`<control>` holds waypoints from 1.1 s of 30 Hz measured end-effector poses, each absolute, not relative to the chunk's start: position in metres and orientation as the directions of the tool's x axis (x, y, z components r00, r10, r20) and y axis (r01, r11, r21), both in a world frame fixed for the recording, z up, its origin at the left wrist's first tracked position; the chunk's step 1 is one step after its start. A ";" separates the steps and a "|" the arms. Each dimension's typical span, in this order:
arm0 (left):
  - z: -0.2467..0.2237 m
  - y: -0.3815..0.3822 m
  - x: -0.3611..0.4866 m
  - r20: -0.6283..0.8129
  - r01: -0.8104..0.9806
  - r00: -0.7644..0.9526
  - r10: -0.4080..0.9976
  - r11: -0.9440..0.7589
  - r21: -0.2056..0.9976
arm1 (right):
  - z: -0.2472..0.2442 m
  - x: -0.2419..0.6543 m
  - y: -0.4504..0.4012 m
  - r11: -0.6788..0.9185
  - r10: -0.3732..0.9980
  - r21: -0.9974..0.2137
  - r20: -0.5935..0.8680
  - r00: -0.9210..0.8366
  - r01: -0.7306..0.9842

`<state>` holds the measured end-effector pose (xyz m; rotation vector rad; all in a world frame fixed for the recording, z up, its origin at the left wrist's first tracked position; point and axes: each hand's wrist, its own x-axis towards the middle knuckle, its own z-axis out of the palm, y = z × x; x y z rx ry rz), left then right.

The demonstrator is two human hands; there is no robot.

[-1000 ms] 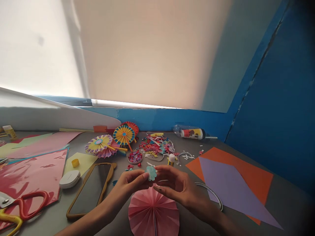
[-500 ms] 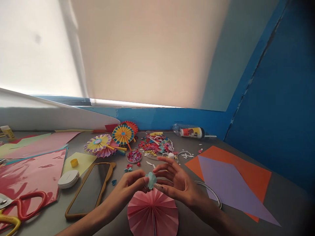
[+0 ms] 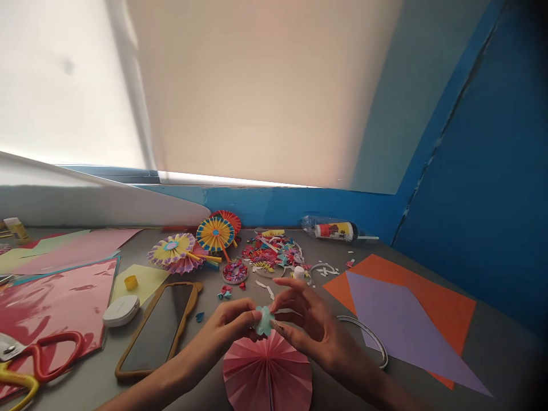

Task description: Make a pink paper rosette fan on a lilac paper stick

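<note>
Head cam view, looking down at a grey counter covered in papercraft stuff. Left hand is closed up, with its fingertips pinching a small pale teal paper flower from the left. Right hand is more open with the fingers spread, and its fingertips sit right at the flower's right edge, though I can't tell if it's actually gripping or just touching. The flower is held in the air between both hands, just above a pink pleated paper rosette lying at the near edge.

Just far of the hands there's a messy pile of colorful paper scraps, with a small round dish of scraps and a white-capped glue stick beside it. Further left are a yellow-and-blue paper rosette and a yellow-and-purple one.

Over on the left, there's a phone in a tan case, a white round container, a yellow cap, a glossy pink sheet, and red-and-yellow scissors. On the right, a lilac sheet lies on top of an orange sheet, with a thin curved strip at its edge.
</note>
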<state>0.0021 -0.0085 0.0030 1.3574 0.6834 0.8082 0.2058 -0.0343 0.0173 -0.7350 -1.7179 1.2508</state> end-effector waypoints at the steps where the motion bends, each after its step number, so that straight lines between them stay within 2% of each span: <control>1: 0.002 -0.009 0.002 0.034 -0.113 0.567 0.823 0.037 0.993 | 0.017 0.207 -0.035 0.373 0.831 -0.927 0.318 -0.457 0.033; 3: 0.000 -0.009 0.002 0.034 -0.137 0.575 0.818 0.056 0.989 | 0.015 0.209 -0.036 0.507 0.797 -0.847 0.392 -0.460 0.156; 5: 0.000 -0.009 0.003 0.037 -0.175 0.580 0.814 0.081 0.981 | 0.011 0.212 -0.036 0.668 0.715 -0.700 0.512 -0.476 0.252; 8: 0.003 -0.008 0.003 0.046 -0.230 0.556 0.830 0.100 0.968 | 0.008 0.215 -0.035 0.808 0.589 -0.502 0.653 -0.477 0.309; 10: 0.007 -0.008 0.003 0.061 -0.198 0.544 0.837 0.058 0.979 | 0.008 0.214 -0.034 0.771 0.637 -0.541 0.658 -0.403 0.335; 13: 0.012 -0.011 0.003 0.110 -0.069 0.553 0.826 -0.086 0.994 | 0.013 0.209 -0.035 0.556 0.829 -0.761 0.479 -0.288 0.334; 16: 0.013 -0.015 0.004 0.125 0.063 0.555 0.823 -0.191 0.980 | 0.018 0.202 -0.035 0.359 0.900 -0.885 0.244 -0.360 0.297; 18: 0.012 -0.016 0.005 0.118 0.117 0.557 0.822 -0.219 0.969 | 0.019 0.199 -0.036 0.311 0.897 -0.904 0.177 -0.405 0.294; 21: 0.009 -0.014 0.006 0.123 0.110 0.553 0.824 -0.218 0.970 | 0.017 0.197 -0.036 0.324 0.898 -0.902 0.198 -0.394 0.286; 28: 0.003 -0.005 0.005 0.078 -0.026 0.560 0.825 -0.076 0.997 | 0.010 0.199 -0.033 0.409 0.908 -0.850 0.342 -0.243 0.333; 33: -0.001 -0.005 0.006 0.086 -0.068 0.539 0.838 -0.058 0.996 | 0.008 0.198 -0.033 0.425 0.904 -0.830 0.368 -0.218 0.362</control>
